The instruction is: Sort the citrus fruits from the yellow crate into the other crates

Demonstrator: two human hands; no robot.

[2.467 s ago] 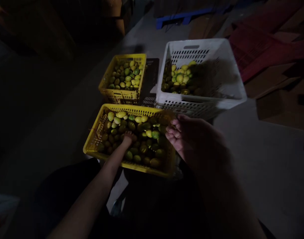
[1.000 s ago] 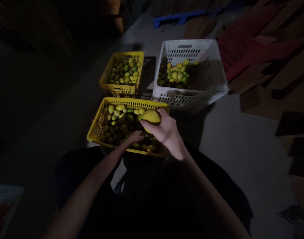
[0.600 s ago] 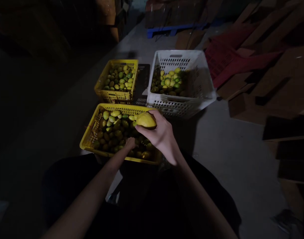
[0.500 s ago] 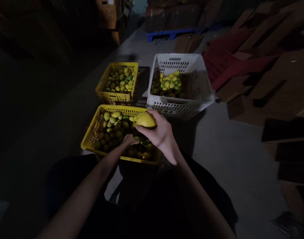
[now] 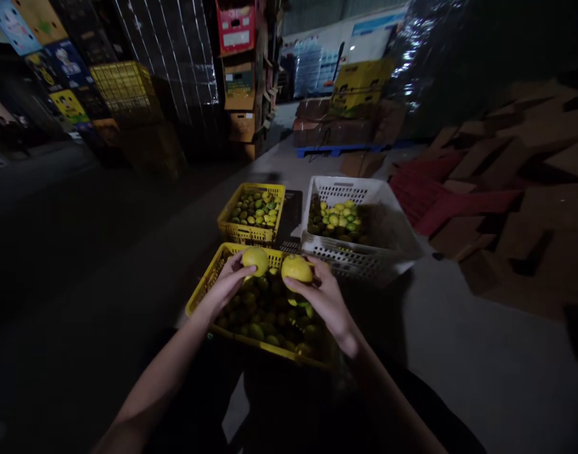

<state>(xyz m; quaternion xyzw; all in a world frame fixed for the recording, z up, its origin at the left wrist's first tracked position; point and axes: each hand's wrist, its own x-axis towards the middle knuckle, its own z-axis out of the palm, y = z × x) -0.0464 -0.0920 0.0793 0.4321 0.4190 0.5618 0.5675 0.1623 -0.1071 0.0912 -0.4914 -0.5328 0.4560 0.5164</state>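
Note:
My left hand (image 5: 228, 285) is closed round a yellow lemon (image 5: 255, 260), thumb across its near side. In my right hand (image 5: 327, 297) is another yellow lemon (image 5: 297, 270), gripped between thumb and fingers. Both lemons are held side by side, a little apart, above the near yellow crate (image 5: 270, 344). That crate holds many green and yellow lemons (image 5: 256, 330), partly hidden by my hands and in shadow.
Behind stand a smaller-looking yellow crate (image 5: 249, 232) of lemons and a white crate (image 5: 359, 258) with lemons in its left part. Red crates (image 5: 440, 205) and cardboard boxes (image 5: 529, 243) are heaped at the right. A blue pallet (image 5: 336, 151) with boxes lies farther back.
My left hand has come up out of the near crate with a lemon in it. My right hand still holds a lemon. The view has tilted up.

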